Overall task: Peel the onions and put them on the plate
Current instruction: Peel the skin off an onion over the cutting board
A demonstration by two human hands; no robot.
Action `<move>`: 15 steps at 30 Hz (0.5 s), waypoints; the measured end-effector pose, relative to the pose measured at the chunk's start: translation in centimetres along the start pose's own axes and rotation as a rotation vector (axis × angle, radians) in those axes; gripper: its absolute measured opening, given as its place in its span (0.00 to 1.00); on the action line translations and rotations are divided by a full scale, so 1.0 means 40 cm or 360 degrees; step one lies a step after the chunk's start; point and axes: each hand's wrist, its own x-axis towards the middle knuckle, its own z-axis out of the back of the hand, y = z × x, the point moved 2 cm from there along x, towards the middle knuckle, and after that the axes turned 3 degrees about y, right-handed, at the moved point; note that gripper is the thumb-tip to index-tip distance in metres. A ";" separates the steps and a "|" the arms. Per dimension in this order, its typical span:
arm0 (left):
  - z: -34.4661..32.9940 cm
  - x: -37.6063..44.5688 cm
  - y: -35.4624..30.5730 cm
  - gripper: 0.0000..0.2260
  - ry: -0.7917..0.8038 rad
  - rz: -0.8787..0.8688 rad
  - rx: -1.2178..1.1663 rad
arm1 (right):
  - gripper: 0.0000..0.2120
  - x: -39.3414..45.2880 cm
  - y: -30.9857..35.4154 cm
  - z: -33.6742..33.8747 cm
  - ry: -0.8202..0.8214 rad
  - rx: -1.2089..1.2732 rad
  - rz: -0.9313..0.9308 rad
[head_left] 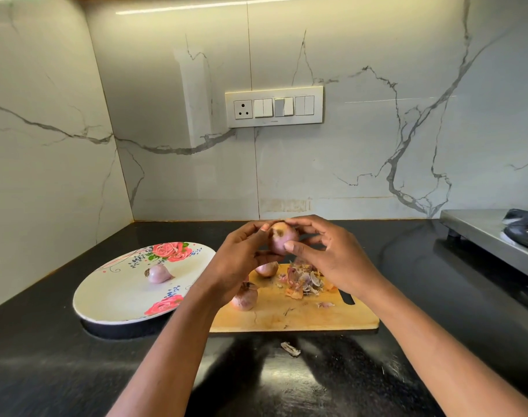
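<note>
Both hands hold one pinkish onion [282,238] in the air above the wooden cutting board [301,314]. My left hand [241,260] cups it from the left and below; my right hand [332,254] grips it from the right, thumb on its front. A peeled onion [158,273] lies on the white rose-patterned plate [118,299] at the left. Two unpeeled onions rest on the board, one near its left end [245,297] and one partly hidden behind my left hand [267,269]. A heap of onion skins [303,281] lies under my right hand.
The plate and board sit on a black counter [61,371] in a marble-walled corner. A scrap of skin [290,348] lies on the counter in front of the board. A steel stove [494,233] stands at the right edge. A switch panel [274,106] is on the wall.
</note>
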 end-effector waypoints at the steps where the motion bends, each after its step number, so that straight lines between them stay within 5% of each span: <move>1: 0.001 0.000 -0.002 0.12 0.0025 -0.0007 -0.0024 | 0.17 0.003 0.000 0.003 -0.0012 0.0055 -0.0007; 15: 0.005 -0.007 -0.018 0.23 0.0027 -0.0195 0.0285 | 0.17 -0.002 0.012 0.012 -0.0067 0.0209 -0.0023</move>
